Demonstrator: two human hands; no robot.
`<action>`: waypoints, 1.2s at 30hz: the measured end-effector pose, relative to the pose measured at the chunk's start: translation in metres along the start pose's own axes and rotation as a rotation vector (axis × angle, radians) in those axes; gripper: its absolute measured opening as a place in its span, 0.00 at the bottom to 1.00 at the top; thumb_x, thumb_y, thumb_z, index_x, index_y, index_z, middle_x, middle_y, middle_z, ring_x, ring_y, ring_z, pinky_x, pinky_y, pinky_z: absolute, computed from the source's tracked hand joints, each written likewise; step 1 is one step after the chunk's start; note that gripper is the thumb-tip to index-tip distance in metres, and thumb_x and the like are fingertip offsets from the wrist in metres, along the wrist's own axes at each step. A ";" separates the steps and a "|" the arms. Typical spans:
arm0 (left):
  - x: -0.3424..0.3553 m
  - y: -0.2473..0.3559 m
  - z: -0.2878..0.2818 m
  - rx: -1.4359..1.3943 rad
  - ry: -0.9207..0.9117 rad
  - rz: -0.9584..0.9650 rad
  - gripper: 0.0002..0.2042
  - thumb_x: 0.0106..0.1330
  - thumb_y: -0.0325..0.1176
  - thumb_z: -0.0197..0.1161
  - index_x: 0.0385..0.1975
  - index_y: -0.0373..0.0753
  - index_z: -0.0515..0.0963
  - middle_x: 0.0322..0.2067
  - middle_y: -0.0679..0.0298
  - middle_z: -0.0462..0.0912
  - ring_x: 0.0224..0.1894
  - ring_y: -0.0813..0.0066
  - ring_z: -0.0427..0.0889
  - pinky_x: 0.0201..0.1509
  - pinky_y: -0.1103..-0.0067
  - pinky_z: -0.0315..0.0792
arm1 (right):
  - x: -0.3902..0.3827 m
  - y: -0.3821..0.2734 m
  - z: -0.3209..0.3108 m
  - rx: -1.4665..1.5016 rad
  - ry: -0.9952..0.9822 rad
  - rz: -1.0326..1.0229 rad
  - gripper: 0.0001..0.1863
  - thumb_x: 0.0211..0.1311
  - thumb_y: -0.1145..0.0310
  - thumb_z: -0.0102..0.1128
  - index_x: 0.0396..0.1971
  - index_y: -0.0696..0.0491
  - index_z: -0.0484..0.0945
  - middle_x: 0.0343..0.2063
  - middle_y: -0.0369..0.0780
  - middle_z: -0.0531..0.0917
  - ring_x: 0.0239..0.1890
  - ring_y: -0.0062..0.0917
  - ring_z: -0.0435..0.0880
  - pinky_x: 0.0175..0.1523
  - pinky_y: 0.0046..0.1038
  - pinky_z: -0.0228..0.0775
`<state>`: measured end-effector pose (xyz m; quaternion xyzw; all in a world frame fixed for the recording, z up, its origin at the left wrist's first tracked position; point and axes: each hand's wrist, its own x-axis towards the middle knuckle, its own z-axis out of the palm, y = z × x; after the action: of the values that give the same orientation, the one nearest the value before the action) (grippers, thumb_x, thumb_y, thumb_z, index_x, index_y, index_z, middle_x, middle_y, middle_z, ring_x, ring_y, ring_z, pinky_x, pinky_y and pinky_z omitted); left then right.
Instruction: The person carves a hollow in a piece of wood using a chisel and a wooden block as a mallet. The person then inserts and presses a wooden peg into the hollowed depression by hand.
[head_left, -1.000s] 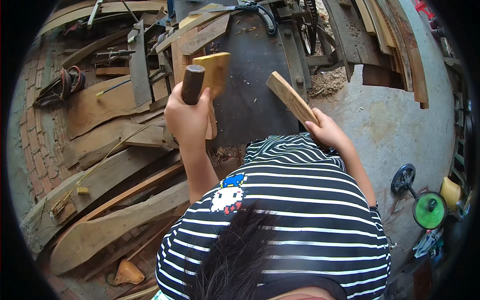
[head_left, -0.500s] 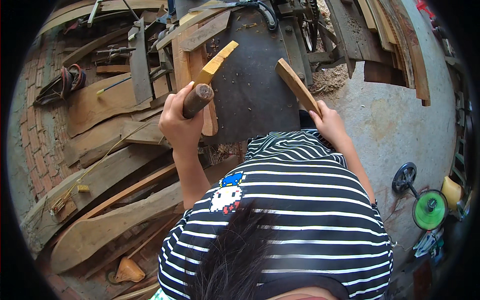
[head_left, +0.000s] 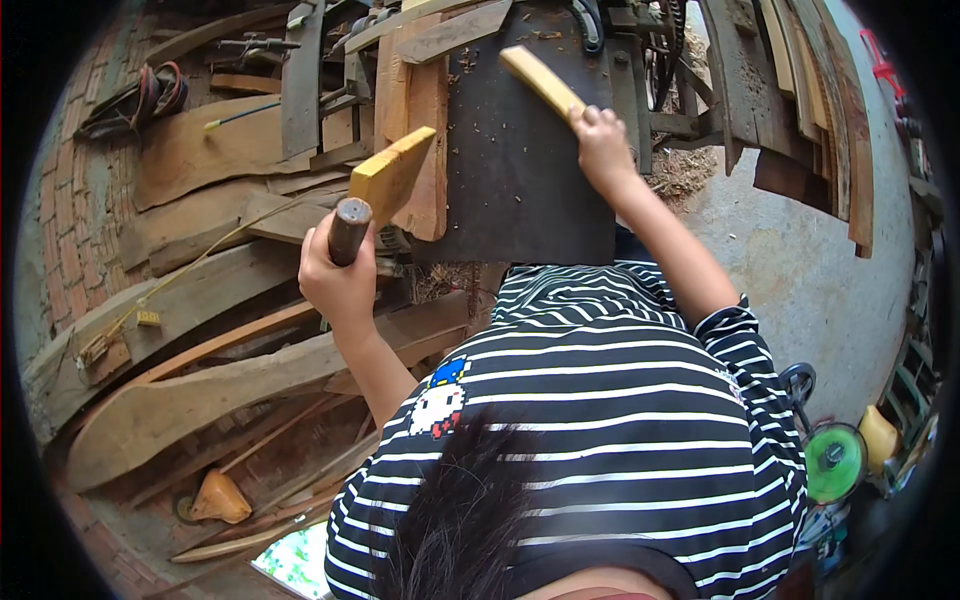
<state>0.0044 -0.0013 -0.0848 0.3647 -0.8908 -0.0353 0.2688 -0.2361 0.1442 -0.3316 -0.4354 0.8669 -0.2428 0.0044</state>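
My left hand (head_left: 338, 285) is wrapped round a dark, round-ended wooden handle (head_left: 349, 232), left of the dark work surface (head_left: 520, 180). A flat yellow wooden block (head_left: 397, 168) sticks out beyond that fist; whether it is joined to the handle I cannot tell. Over the surface's right part, my right hand (head_left: 605, 152) grips one end of a short wooden slat (head_left: 541, 78). The slat slants up and leftward, pale narrow edge toward me. Both pieces of wood are apart from each other. My fingers hide the lower part of the handle.
Upright planks (head_left: 428, 150) stand along the surface's left side. A knife-like tool with a black handle (head_left: 588, 25) lies at the far edge. Curved boards (head_left: 200, 395) pile up at left. More planks (head_left: 800, 90) lean at right, and a green disc (head_left: 834, 462) stands lower right.
My right hand has moved up and left over the dark surface, turning the slat edge-on. My left hand has come slightly lower and left with the handle and yellow block. The view has shifted.
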 end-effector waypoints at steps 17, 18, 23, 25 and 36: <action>-0.001 -0.024 0.045 -0.416 -0.107 -0.342 0.17 0.49 0.30 0.77 0.36 0.31 0.79 0.29 0.63 0.83 0.30 0.80 0.79 0.38 0.78 0.74 | -0.131 0.026 -0.093 0.814 -0.124 0.254 0.29 0.52 0.84 0.57 0.58 0.52 0.75 0.38 0.41 0.79 0.43 0.29 0.79 0.49 0.25 0.71; 0.001 -0.029 0.066 -0.481 -0.144 -0.378 0.16 0.50 0.29 0.76 0.37 0.32 0.79 0.28 0.65 0.82 0.29 0.79 0.79 0.37 0.80 0.74 | -0.139 0.034 -0.095 0.779 -0.051 0.303 0.30 0.51 0.84 0.57 0.58 0.52 0.74 0.38 0.41 0.79 0.43 0.28 0.79 0.50 0.24 0.70; -0.002 -0.025 0.176 -1.092 -0.318 -0.873 0.13 0.53 0.24 0.73 0.35 0.33 0.75 0.24 0.66 0.78 0.16 0.82 0.71 0.19 0.83 0.65 | -0.171 0.057 -0.108 0.743 0.136 0.510 0.28 0.52 0.83 0.59 0.56 0.55 0.76 0.41 0.40 0.81 0.46 0.24 0.79 0.53 0.23 0.68; -0.015 -0.028 0.204 -1.045 -0.401 -0.894 0.13 0.54 0.26 0.72 0.34 0.34 0.74 0.21 0.66 0.78 0.15 0.81 0.72 0.17 0.82 0.66 | -0.181 0.057 -0.112 0.733 0.152 0.536 0.28 0.51 0.83 0.59 0.56 0.55 0.76 0.41 0.40 0.81 0.45 0.24 0.79 0.53 0.23 0.68; -0.017 0.003 0.204 -0.450 -0.264 -0.317 0.19 0.55 0.43 0.71 0.38 0.35 0.77 0.27 0.51 0.83 0.32 0.54 0.84 0.38 0.67 0.76 | -0.204 0.044 -0.113 0.729 0.101 0.561 0.27 0.52 0.80 0.62 0.56 0.54 0.76 0.37 0.39 0.81 0.40 0.24 0.79 0.48 0.22 0.68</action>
<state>-0.0905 -0.0155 -0.2657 0.4228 -0.8198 -0.3201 0.2160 -0.1676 0.3679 -0.2924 -0.1417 0.8083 -0.5421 0.1807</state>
